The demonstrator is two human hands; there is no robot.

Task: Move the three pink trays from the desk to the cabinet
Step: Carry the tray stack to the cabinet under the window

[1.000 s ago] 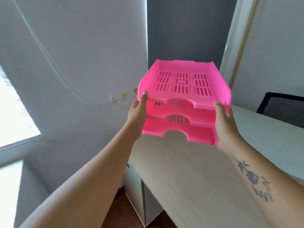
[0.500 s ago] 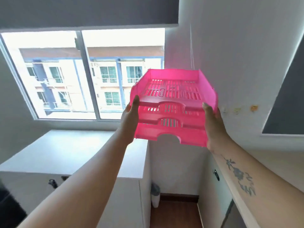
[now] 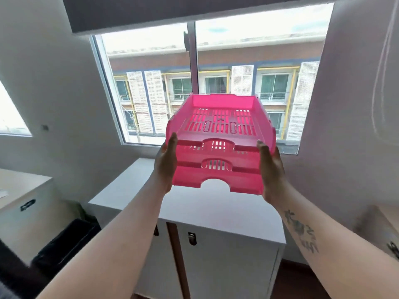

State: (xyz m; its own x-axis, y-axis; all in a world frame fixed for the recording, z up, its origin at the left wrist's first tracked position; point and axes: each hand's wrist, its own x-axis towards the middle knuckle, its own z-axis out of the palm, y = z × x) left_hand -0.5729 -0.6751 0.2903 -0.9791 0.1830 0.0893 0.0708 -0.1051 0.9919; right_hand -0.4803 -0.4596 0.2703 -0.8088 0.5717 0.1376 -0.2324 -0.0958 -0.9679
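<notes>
A stack of three pink slotted trays point(image 3: 220, 175) hangs in the air in front of me, level, with its notched front edges toward me. My left hand point(image 3: 166, 164) presses flat against the stack's left side and my right hand point(image 3: 272, 169) grips the right side. The stack is held above the white top of a low white cabinet point(image 3: 211, 210) with two doors, which stands under the window. The trays do not touch the cabinet.
A large window point(image 3: 151, 83) fills the wall behind the cabinet. A light desk with a drawer unit point(image 3: 23, 203) stands at the left, with a black bin point(image 3: 64, 240) beside it. Another wooden surface point(image 3: 382, 221) shows at the right edge.
I have turned left, away from the desk. The cabinet under the window has come to the centre of view, directly below the tray stack. Both hands keep the same hold.
</notes>
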